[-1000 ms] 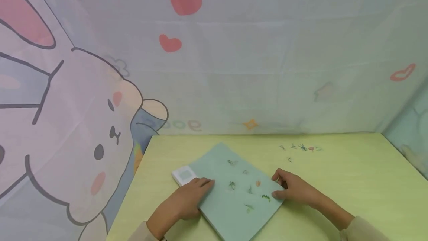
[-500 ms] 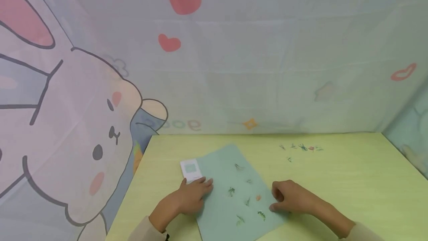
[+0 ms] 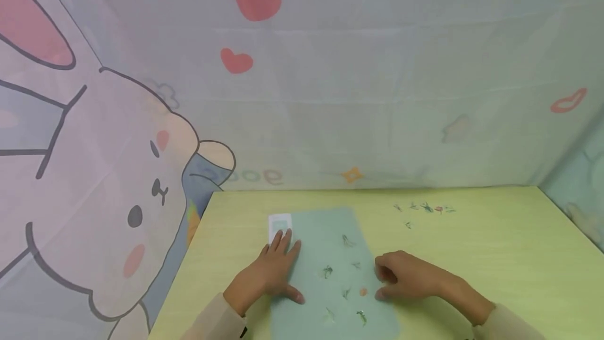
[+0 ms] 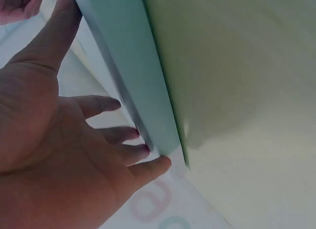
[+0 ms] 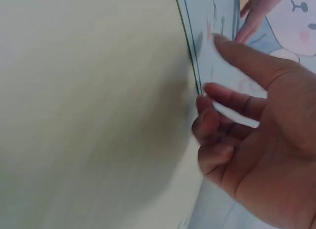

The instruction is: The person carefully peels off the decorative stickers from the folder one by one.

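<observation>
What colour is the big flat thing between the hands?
The big flat thing is pale blue-green on top; the head view shows it best.

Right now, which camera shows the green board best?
The head view: it shows most of the green board from above, though the left hand covers part and the near end is cut off. The left wrist view catches only a strip along one edge; the right wrist view, a part by the right hand.
</observation>
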The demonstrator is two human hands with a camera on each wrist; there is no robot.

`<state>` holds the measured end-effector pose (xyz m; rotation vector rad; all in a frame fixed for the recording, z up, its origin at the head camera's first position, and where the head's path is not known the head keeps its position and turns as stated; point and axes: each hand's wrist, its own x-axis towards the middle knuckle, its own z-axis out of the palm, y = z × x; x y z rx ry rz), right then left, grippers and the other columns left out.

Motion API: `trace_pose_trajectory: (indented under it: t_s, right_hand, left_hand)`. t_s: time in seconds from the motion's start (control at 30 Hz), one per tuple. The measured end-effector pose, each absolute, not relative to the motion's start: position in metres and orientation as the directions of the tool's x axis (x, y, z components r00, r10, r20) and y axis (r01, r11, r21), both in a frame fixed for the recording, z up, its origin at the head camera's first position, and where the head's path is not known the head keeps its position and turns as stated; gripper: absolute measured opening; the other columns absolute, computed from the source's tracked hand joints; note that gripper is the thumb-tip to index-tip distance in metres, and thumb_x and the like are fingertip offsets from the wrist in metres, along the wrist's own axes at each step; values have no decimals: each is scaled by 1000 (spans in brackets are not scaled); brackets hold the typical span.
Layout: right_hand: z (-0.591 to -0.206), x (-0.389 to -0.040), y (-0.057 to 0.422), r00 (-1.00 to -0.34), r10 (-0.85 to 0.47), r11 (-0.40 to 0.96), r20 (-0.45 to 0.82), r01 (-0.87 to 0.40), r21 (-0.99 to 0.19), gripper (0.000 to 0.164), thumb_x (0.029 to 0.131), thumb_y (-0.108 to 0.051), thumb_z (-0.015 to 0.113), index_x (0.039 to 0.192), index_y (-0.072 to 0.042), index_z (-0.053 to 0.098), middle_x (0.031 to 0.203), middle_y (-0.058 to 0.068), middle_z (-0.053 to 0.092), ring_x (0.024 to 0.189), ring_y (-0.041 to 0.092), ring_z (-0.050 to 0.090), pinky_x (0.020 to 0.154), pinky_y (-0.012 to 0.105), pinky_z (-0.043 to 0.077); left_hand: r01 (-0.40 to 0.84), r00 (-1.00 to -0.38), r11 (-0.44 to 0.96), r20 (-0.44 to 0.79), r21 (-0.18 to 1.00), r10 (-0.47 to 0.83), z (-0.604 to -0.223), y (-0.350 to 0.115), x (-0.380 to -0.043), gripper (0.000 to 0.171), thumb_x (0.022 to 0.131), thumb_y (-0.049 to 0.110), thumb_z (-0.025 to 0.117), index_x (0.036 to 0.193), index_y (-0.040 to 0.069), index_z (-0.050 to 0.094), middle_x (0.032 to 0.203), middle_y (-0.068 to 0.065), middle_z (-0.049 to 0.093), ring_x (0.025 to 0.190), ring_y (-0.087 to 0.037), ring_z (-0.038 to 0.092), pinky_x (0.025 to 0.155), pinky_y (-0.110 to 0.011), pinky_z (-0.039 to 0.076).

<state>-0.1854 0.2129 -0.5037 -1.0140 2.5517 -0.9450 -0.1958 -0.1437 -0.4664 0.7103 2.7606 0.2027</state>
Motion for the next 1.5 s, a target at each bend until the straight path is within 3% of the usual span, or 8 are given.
trace_pose_trajectory:
  t_s: [0.2,0.37,0.7,0.87,1.07,1.5]
  right_hand:
    - [-500,-205,201,-760,-631,547,158,-580,-604,28,97,-26,80,115,-7,68,99,2,64,79,9,59,73,31,53]
    - [-501,-220,192,-769,-589,553,250,-609,-569,31,99,-18,77,124,-2,70,111,8,67,91,19,66,79,40,58]
    - [-509,-249,178,-757,-586,547,289,-633,-548,32,97,-15,77,123,3,72,106,11,68,93,27,66,80,41,56]
    - [-513,-260,174,-752,-618,574,230,-632,-521,29,95,-10,79,121,1,75,105,6,68,92,20,63,80,36,55]
    - [-518,-269,175,-713,-651,560,261,-684,-468,23,92,-7,80,114,-1,78,99,4,67,87,15,61,78,34,54]
    - [-521,-271,170,-701,-654,556,286,-701,-447,20,91,-6,82,110,-1,81,95,3,66,82,14,60,75,31,53]
  left_hand:
    - [434,-840,888,-288,154,460,-462,-141,-204,124,67,55,97,164,8,39,174,-23,17,162,-44,9,124,-65,24]
    - [412,-859,905,-286,108,426,-463,-134,-204,124,62,54,100,163,11,42,174,-22,21,162,-42,12,124,-63,24]
    - [386,-873,922,-309,37,378,-462,-120,-204,126,58,50,103,164,15,43,172,-24,23,160,-45,15,126,-60,22]
    - [372,-870,928,-339,27,359,-456,-115,-205,125,59,49,103,164,16,43,172,-24,23,160,-46,16,126,-57,24]
    - [381,-873,924,-332,-9,357,-457,-113,-207,125,59,53,102,164,18,44,172,-23,25,160,-45,18,125,-57,27]
    - [386,-885,918,-316,-87,342,-462,-108,-207,128,55,54,103,163,17,45,170,-23,29,158,-45,23,123,-58,31]
